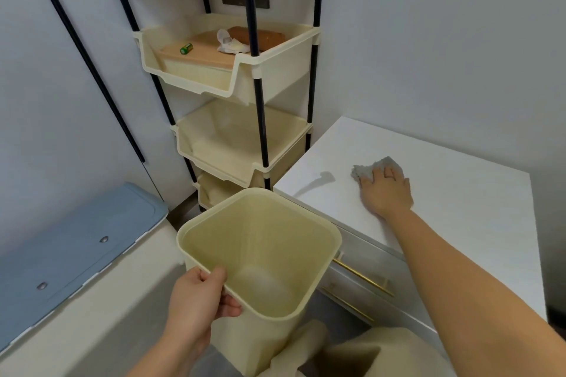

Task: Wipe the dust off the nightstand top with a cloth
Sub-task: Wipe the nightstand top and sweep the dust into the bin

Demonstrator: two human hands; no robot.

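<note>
The white nightstand top (459,208) fills the right side of the view. A grey cloth (364,169) lies on it toward the back, and my right hand (386,191) presses flat on the cloth with fingers spread. Most of the cloth is hidden under the hand. A damp-looking streak (318,180) marks the top to the left of the cloth. My left hand (199,297) grips the near rim of an empty cream plastic bin (260,254), held beside the nightstand's front left corner.
A cream tiered shelf rack (232,70) with dark poles stands behind the bin; its top tray holds a green battery (186,48) and crumpled paper. A blue-lidded box (70,251) sits at the left. Gold drawer handles (364,277) run along the nightstand front.
</note>
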